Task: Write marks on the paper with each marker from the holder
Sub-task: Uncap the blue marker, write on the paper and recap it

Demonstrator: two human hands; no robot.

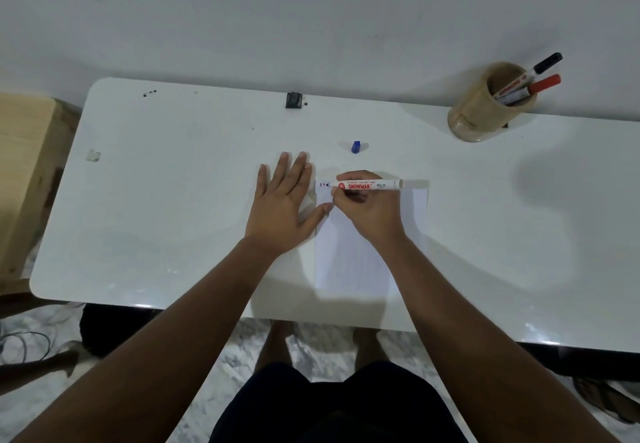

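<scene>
R hand (pixel 367 205) tight round marker (pixel 369 185) on paper (pixel 349 262) — L hand (pixel 282 205) flat, fingers spread.

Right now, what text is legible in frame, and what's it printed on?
"SNOWMAN": red label on the marker in the right hand.
"BG-12": same barrel, nearer its tail end.
Small line above "SNOWMAN": too blurred to read.
Labels on the two markers in the holder: too angled and blurred to read.

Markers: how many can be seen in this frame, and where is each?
3. One marker is held in the right hand over the paper; a black-capped marker and a red-capped marker stand in the holder. More could sit hidden inside it.
</scene>
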